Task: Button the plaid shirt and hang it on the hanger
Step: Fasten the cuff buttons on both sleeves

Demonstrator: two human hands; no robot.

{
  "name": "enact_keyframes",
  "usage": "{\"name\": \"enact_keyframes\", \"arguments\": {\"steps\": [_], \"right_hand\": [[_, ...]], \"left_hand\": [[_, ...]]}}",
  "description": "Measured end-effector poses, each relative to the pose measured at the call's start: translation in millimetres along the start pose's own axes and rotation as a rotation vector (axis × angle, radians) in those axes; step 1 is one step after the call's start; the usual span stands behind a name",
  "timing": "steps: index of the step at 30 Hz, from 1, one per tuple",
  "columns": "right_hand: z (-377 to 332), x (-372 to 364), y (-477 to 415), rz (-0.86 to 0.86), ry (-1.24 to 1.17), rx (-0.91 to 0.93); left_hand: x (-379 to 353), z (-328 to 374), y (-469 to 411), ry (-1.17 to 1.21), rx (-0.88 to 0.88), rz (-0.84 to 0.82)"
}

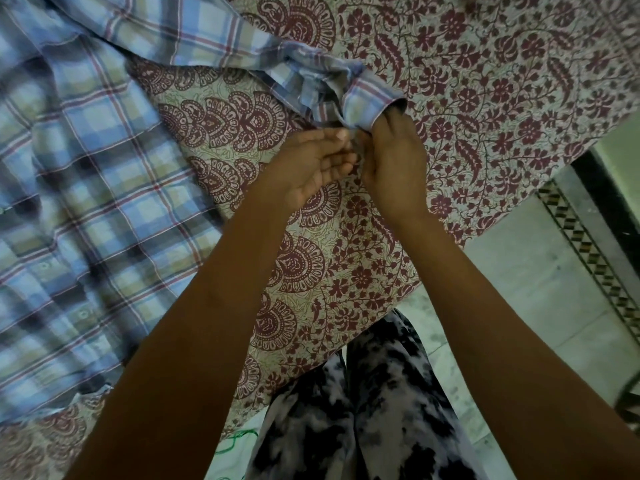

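Maroon-printed bedsheet [485, 81] beside pale tiled floor [540, 271]

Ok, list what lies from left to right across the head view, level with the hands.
plaid shirt body → paisley bedsheet → left hand → right hand, at the shirt cuff → floral part of the bedsheet → tiled floor.

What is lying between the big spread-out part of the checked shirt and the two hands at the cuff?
In the head view, only the patterned bedsheet lies between the shirt body and the left hand and right hand at the cuff.
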State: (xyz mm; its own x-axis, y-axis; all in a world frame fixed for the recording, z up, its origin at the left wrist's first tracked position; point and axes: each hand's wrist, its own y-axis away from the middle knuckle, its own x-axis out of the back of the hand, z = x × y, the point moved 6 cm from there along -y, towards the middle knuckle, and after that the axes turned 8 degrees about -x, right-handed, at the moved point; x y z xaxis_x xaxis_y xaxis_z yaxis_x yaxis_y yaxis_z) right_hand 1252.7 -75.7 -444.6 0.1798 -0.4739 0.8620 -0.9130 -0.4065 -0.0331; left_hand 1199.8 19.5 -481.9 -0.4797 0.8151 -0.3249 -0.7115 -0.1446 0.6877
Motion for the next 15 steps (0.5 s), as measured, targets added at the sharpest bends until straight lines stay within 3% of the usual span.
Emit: {"name": "enact_keyframes", "arguments": {"steps": [3,7,10,13,15], "right_hand": [[5,8,3,0.086,0.077,0.040],[3,9,17,0.134,0.282,0.391],[10,10,25,0.081,0.361,0.488],[17,21,35,0.048,0.168,0.382],[24,31,37,0.074,-0.134,0.053]], "left_hand": [[7,10,3,-0.173,-0.093,0.192],[-1,16,6,-0.046,-0.041,0.124],[-7,15,8,-0.088,-0.041,0.186],[-6,7,4,0.054,-0.032,0.280],[-5,0,3,0.152,-0.022,0.266]]}}
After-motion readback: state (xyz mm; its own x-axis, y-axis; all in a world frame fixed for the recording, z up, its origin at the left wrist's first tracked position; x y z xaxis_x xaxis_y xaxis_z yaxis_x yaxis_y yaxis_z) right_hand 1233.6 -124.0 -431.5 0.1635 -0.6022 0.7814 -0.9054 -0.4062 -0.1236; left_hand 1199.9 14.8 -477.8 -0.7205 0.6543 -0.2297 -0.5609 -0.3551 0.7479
